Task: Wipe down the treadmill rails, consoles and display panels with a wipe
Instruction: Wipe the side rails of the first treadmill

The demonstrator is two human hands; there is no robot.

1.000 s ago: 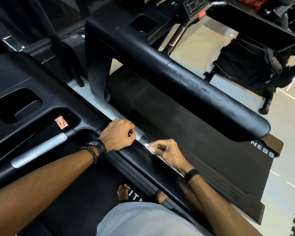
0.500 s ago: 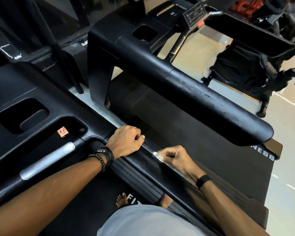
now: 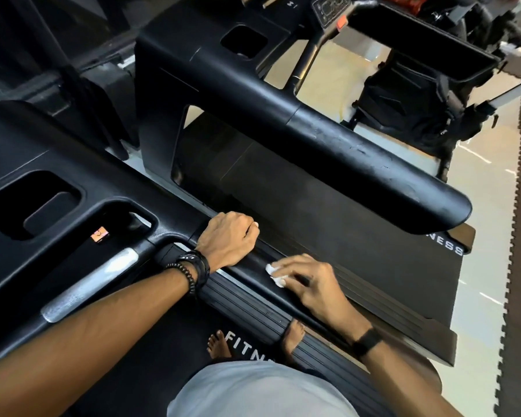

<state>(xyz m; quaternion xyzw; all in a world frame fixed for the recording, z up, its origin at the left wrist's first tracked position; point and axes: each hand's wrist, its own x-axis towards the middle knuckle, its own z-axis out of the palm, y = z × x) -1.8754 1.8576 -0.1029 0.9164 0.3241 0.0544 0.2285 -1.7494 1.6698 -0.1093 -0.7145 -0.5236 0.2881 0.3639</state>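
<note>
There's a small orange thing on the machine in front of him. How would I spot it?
Start at the black console on the left, with its silver grip bar. Just above that bar, inside a recess, lies a small orange sticker. It is the only bright colour on that dark panel.

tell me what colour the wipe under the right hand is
White; the wipe shows best in the head view, pressed on the black handrail by the right hand.

Black treadmill side rail (image 3: 253, 267) bearing a white wipe (image 3: 275, 273) under the right hand (image 3: 312, 285); the left hand (image 3: 229, 240) grips the rail just beside it.
</note>
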